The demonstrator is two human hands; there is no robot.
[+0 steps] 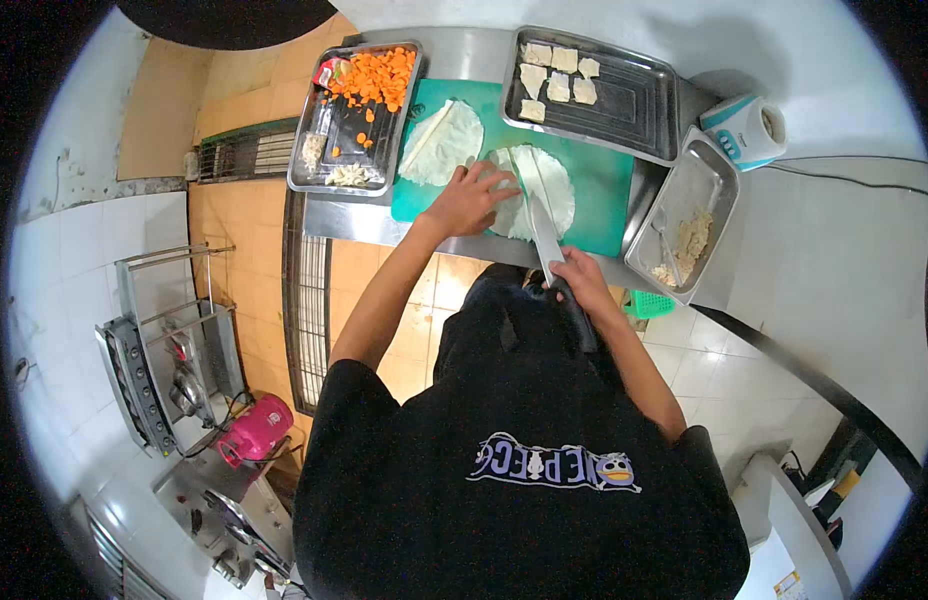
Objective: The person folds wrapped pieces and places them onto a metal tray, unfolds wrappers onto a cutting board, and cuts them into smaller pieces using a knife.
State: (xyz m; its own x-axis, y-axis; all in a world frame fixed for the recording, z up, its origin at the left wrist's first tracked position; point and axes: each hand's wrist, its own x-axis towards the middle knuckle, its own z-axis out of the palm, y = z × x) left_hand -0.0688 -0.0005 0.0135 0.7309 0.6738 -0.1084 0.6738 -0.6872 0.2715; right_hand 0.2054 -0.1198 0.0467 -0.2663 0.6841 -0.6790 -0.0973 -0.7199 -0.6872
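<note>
On the green cutting board [599, 215] lie two pale, round leaf-like sheets, one at the left [441, 143] and one near the middle [551, 190]. My right hand [581, 283] is closed around a large knife [545, 232], whose blade lies over the middle sheet, pointing away from me. My left hand [474, 198] rests at the left edge of that sheet, its fingers spread near the blade. Part of the sheet is hidden under these fingers.
A tray [383, 178] holds orange slices [382, 77] and white pieces. Another tray [667, 110] holds flat pale squares [558, 87]. A steel pan [725, 200] contains crumbly food and a spoon. A white and teal box [746, 132] stands at the right.
</note>
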